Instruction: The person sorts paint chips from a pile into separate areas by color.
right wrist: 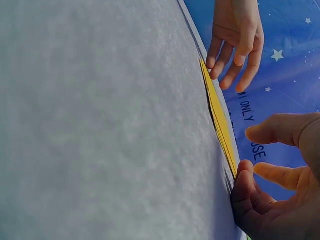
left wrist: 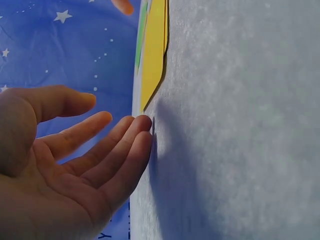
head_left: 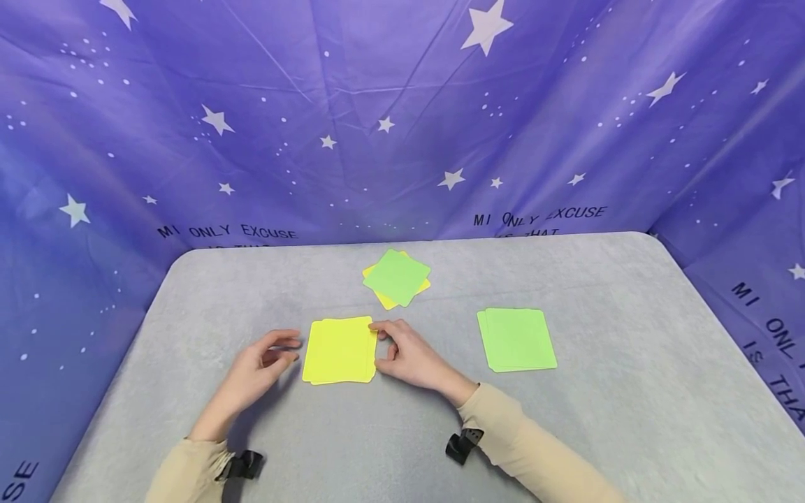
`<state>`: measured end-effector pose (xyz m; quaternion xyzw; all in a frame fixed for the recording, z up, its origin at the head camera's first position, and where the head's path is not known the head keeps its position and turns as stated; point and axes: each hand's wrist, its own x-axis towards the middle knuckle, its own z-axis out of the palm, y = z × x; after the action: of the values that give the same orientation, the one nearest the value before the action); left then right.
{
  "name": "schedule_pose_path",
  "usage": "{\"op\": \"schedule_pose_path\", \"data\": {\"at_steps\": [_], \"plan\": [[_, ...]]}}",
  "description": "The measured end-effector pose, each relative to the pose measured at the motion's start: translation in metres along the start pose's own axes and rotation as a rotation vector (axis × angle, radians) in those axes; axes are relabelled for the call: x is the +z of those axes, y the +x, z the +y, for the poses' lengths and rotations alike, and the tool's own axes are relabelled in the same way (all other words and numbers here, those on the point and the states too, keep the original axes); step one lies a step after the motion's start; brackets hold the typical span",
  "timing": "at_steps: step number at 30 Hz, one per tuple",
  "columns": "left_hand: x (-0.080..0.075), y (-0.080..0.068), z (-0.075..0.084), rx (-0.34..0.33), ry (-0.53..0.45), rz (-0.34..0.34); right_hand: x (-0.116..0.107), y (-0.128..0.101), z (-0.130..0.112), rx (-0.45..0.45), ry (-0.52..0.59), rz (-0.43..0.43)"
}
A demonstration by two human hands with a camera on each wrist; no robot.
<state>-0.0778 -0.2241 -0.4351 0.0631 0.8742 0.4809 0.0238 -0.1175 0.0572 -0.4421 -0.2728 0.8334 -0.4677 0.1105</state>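
Where hands (head_left: 258,370) (head_left: 409,360) flank yellow cards (head_left: 339,349), edges free

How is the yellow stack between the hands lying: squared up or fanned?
Slightly fanned. The yellow stack lies flat on the table, with lower cards' edges peeking out along its left and bottom sides.

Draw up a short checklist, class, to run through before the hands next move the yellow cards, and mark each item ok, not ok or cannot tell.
1. Yellow stack lies flat on the grey table: ok.
2. Yellow stack squared up: not ok, edges slightly fanned.
3. Right hand at the stack's right edge, fingertips touching it: ok.
4. Left hand gripping the stack: not ok, it is open beside the left edge, fingers relaxed.
5. Green stack apart from both hands: ok.
6. Mixed pile behind, green card over yellow, lying askew: not ok.
7. Number of cards in each stack: cannot tell.
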Motion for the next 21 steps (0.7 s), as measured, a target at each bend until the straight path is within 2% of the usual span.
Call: {"op": "schedule_pose_path", "data": {"at_steps": [5, 12, 17, 21], "plan": [[0.005, 0.008, 0.004, 0.001, -0.026, -0.038, -0.006, 0.0, 0.005, 0.009, 0.02, 0.023], [0.014, 0.023, 0.008, 0.025, -0.133, -0.078, -0.014, -0.001, 0.01, 0.042, 0.049, 0.073], [0.023, 0.037, 0.012, 0.036, -0.214, -0.113, -0.023, -0.002, 0.013, 0.075, 0.08, 0.108], [0.031, 0.052, 0.016, 0.008, -0.27, -0.119, -0.032, -0.002, 0.017, 0.115, 0.124, 0.147]]}}
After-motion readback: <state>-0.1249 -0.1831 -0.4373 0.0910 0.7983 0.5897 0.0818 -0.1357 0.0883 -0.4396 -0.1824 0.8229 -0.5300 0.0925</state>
